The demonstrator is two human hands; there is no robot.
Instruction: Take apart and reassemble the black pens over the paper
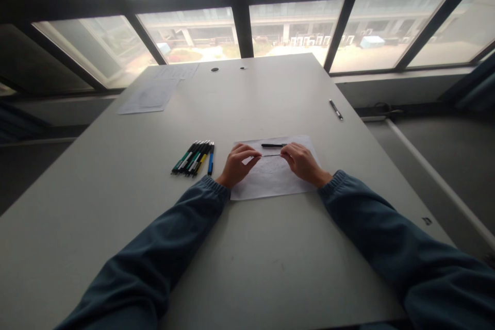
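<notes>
A thin pen refill [271,155] is stretched level between both hands over a white sheet of paper [266,185]. My left hand [238,165] pinches its left end between thumb and fingers. At the other end, the fingertips of my right hand [302,162] are closed on it. Just beyond the refill, a black pen barrel [273,145] lies on the paper, its right end partly covered by my right hand. Left of my left hand, several pens [192,158] with black, green and yellow parts lie side by side, with a blue pen [211,159] at the right of the row.
The white table [247,98] runs toward the windows. Near its right edge lies a dark pen [336,109]. Printed sheets [149,95] rest at the far left. Two small round dark spots, one a hole [214,70], mark the far end.
</notes>
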